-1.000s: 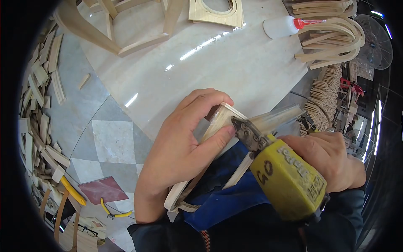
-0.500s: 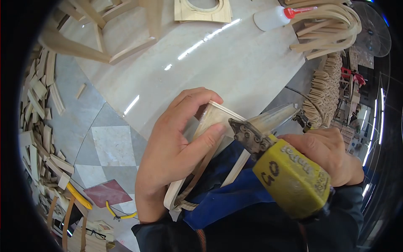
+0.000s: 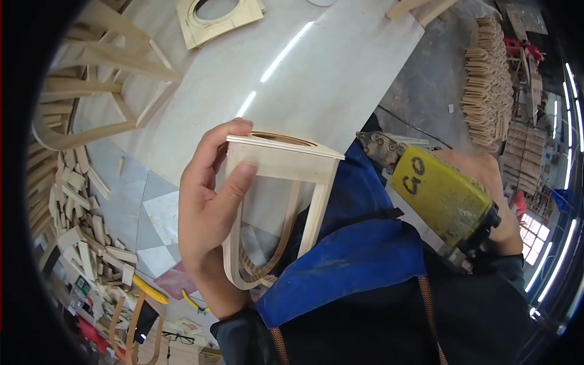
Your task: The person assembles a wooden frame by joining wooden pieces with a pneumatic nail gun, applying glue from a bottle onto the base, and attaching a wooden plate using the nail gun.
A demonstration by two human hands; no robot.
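Note:
My left hand (image 3: pixel 210 194) grips the top left corner of a pale wooden frame (image 3: pixel 283 163), thumb on the front face and fingers behind. The frame has a flat top with a round opening and curved legs reaching down toward my lap. On the right, my right hand (image 3: pixel 477 176) is closed around a yellow nail gun (image 3: pixel 441 194) marked "GO", partly hidden behind its body. The gun's metal nose (image 3: pixel 380 149) points left, apart from the frame. A blue cloth (image 3: pixel 347 261) lies over my lap below the frame.
A pale work surface (image 3: pixel 286 91) carries square boards with round holes (image 3: pixel 213 24) and wooden frames (image 3: pixel 121 61) at the left. Wood scraps (image 3: pixel 85 213), a yellow-handled tool (image 3: pixel 151 291) and yellow pliers (image 3: pixel 193 302) lie lower left. Curved wooden parts (image 3: pixel 486 85) are stacked at the right.
The wooden frame has turned upright, its front face now toward me, and moved left with my left hand. The nail gun has drawn away to the right. The camera view has shifted.

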